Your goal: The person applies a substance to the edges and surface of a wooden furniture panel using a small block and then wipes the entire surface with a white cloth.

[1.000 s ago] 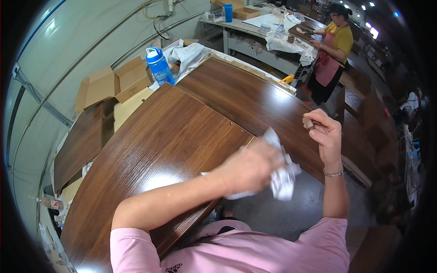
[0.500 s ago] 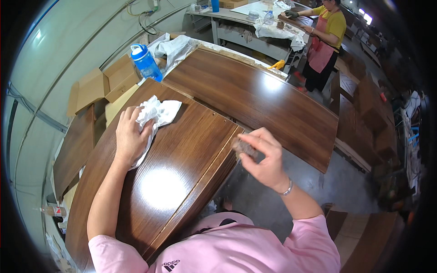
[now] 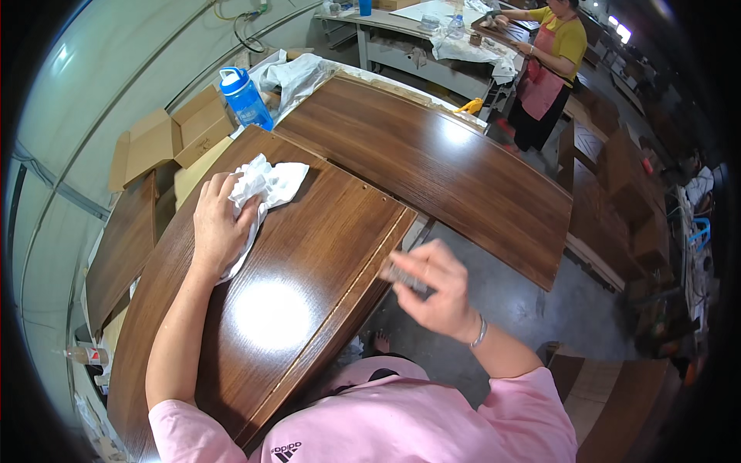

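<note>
A dark brown wood-grain panel lies in front of me, with a groove running along its right edge. Bunched under the fingers of my left hand is a white cloth, resting on the panel's far left part. My right hand pinches a small brown-grey block at the panel's right edge. Motion blurs that block, so its exact kind is unclear.
Beyond lies a second brown panel. A blue bottle and an open cardboard box stand at the far left. A co-worker in a pink apron works at a far table. Stacked brown boards stand right.
My right hand has moved toward me and slightly left along the panel's edge with the small block. The left hand stays on the cloth. The co-worker's far hand has shifted.
</note>
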`<action>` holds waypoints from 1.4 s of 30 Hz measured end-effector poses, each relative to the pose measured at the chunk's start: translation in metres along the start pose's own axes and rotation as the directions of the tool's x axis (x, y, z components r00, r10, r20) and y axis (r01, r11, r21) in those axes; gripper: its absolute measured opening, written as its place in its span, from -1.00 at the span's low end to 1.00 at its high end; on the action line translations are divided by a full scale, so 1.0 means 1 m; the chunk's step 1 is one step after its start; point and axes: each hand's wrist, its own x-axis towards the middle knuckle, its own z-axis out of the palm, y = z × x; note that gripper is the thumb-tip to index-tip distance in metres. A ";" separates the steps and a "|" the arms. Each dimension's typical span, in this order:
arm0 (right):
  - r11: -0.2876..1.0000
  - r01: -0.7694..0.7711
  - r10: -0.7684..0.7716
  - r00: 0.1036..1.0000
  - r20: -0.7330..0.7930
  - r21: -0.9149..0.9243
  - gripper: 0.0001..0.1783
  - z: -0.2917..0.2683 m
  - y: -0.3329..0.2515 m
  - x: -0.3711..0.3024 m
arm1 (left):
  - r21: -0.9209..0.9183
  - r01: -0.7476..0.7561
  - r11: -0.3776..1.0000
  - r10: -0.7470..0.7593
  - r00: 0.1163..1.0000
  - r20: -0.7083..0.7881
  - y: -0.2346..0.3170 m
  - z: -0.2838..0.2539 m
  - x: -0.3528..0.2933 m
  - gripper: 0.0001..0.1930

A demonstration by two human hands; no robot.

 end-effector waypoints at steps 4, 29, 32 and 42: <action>0.997 -0.074 0.069 0.990 -0.127 -0.037 -0.56 -0.009 0.014 0.019 | 0.004 -0.021 1.000 0.022 1.000 -0.020 -0.003 0.001 0.000 -0.59; 0.998 0.043 -0.042 0.999 -0.020 0.047 -0.53 0.110 -0.155 -0.085 | -0.014 0.074 0.997 -0.074 0.995 -0.065 -0.112 -0.132 -0.205 -0.62; 0.998 0.055 -0.055 0.998 -0.035 0.024 -0.53 0.138 -0.200 -0.110 | -0.005 0.112 0.994 -0.112 0.985 -0.128 -0.158 -0.185 -0.290 -0.67; 0.985 0.171 -0.172 0.984 0.040 0.028 -0.49 0.247 -0.371 -0.211 | 0.032 0.255 0.966 -0.248 0.959 -0.139 -0.242 -0.303 -0.480 -0.61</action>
